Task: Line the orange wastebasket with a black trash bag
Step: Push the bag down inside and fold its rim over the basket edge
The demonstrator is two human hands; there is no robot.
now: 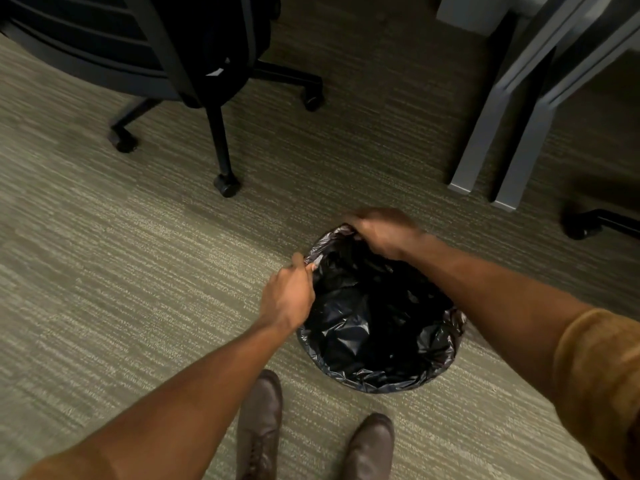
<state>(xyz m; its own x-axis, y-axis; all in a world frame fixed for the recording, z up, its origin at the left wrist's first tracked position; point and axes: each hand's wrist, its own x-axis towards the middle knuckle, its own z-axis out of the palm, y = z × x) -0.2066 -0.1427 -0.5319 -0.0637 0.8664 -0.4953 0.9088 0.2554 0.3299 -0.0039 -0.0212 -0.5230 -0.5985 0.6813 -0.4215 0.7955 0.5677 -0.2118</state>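
Observation:
A black trash bag (374,327) lies spread inside a round wastebasket on the carpet, its edge folded down over the rim all around, so the orange basket itself is hidden. My left hand (287,296) pinches the bag's edge at the left side of the rim. At the far side of the rim my right hand (384,232) is closed on the bag's edge. The bag's inside is crumpled and glossy.
A black office chair (194,64) on castors stands at the upper left. Grey desk legs (498,133) stand at the upper right, with another chair castor (585,225) at the right edge. My two brown shoes (263,431) are just below the basket.

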